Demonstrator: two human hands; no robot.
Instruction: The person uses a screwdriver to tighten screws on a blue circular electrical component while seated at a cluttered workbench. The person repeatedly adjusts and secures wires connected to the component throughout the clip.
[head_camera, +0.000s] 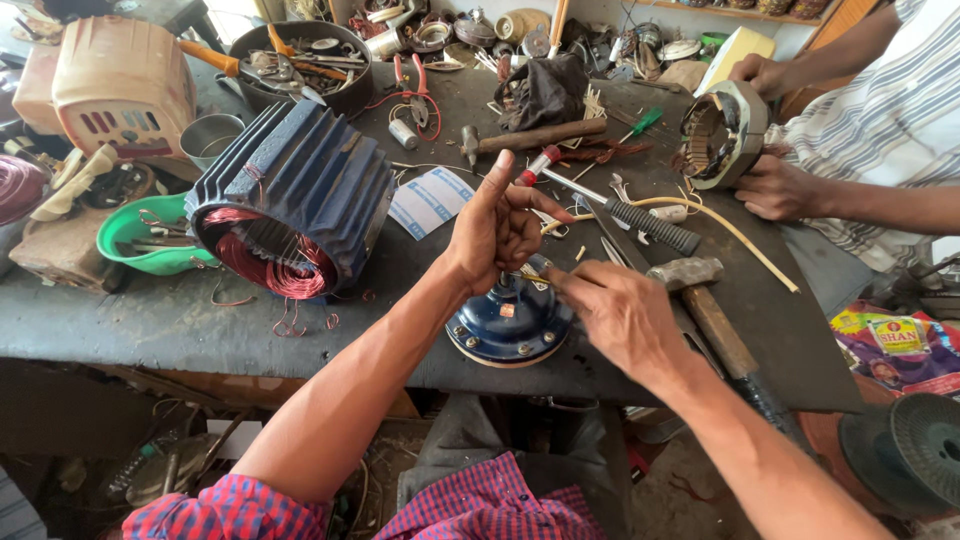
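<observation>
1. Blue domed metal motor end cover (510, 322) sits at the near table edge, just under both hands.
2. Left hand (497, 228) is raised, fingers loosely curled, forefinger up; a thin pale sliver (553, 221) seems pinched at its fingertips, hard to tell.
3. Right hand (622, 318) is narrow, fingertips pinching something small near the left palm; the item is unclear.
4. Judgement: keep the pinch firm and work low over the cover, away from the wooden-handled hammer (712, 310) just right.
5. Blue ribbed motor housing with copper windings (290, 205) lies to the left, apart.
</observation>
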